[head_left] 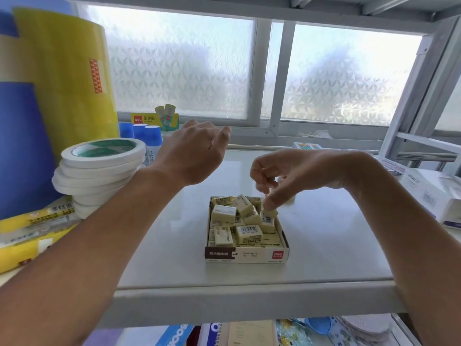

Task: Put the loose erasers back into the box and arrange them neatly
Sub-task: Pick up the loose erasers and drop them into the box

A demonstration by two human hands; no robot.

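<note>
Low white-and-brown cardboard box (247, 254) sits near front edge of the pale grey glossy shelf (324, 245), open top, w/ small cream rectangular erasers (224, 213) piled inside: bottom layer flat, top ones tilted & jumbled. Right hand (294, 173) hangs over the box's far right corner, fingers (270, 202) pinching one cream eraser (269, 216) that stands on end, touching the pile. Left hand (192, 153) is raised above the shelf, left of & beyond the box, well apart from it; back of hand faces camera, fingers curled loosely, holding nothing visible. Stack of white tape rolls (99, 166) at far left. Blue-capped glue sticks (147, 136) behind that, near the frosted window (179, 66).
</note>
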